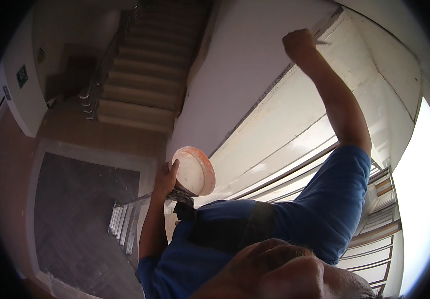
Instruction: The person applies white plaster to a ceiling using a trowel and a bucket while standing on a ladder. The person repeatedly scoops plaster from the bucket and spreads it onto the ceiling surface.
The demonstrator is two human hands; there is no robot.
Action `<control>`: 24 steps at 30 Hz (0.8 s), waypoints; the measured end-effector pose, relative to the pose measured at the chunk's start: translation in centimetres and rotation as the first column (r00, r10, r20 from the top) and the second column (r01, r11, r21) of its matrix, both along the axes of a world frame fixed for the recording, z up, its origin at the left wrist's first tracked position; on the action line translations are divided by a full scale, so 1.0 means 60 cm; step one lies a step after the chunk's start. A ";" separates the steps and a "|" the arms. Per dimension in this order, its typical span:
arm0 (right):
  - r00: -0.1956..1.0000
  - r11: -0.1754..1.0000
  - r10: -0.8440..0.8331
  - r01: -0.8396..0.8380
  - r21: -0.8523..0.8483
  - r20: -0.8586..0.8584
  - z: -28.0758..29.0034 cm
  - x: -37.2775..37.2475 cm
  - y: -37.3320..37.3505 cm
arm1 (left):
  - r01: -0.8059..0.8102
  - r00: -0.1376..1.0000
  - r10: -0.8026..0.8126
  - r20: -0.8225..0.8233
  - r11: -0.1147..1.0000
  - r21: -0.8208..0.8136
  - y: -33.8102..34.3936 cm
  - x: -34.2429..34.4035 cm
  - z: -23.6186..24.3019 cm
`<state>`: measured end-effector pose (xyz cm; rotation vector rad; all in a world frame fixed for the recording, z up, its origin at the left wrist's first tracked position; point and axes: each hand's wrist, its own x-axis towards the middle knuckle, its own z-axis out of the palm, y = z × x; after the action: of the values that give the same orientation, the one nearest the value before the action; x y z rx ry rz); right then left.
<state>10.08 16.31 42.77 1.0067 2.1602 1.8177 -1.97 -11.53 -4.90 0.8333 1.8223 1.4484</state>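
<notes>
My left hand (167, 177) grips a round pinkish-orange bowl (194, 172) smeared inside with white paste, held in front of my blue-shirted body (230, 224). My raised right arm reaches up to the seam (255, 103) along the edge of the lilac-white wall surface (220, 70). There my right hand (298, 47) is closed around a slim flat tool (320, 41), only partly visible, against that edge. The seam has a rough, speckled dark strip beside pale, unevenly coated panels (289, 127).
A ladder (122, 222) stands below me on the left, over a dark grey floor panel (75, 199). A staircase (137, 84) with a metal rail, a doorway with a green sign (22, 75), railings (374, 249) and a bright opening (419, 199) surround me.
</notes>
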 end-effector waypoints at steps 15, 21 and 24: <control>0.957 0.833 0.263 -0.289 0.471 0.122 0.123 0.082 0.073 | 0.024 1.000 -0.024 -0.006 0.999 -0.025 0.006 -0.002 -0.008; 0.996 0.899 0.085 -0.060 0.435 -0.038 0.140 0.040 0.080 | 0.019 1.000 -0.019 -0.008 0.999 -0.034 0.000 -0.003 0.003; 0.995 0.900 0.030 0.013 0.435 -0.092 0.143 0.023 0.081 | 0.065 0.998 -0.062 0.027 0.992 -0.110 -0.006 -0.004 0.012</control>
<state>11.45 21.16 51.37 1.1890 1.8392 2.3676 -2.21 -11.90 -4.18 0.8082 1.8244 1.2996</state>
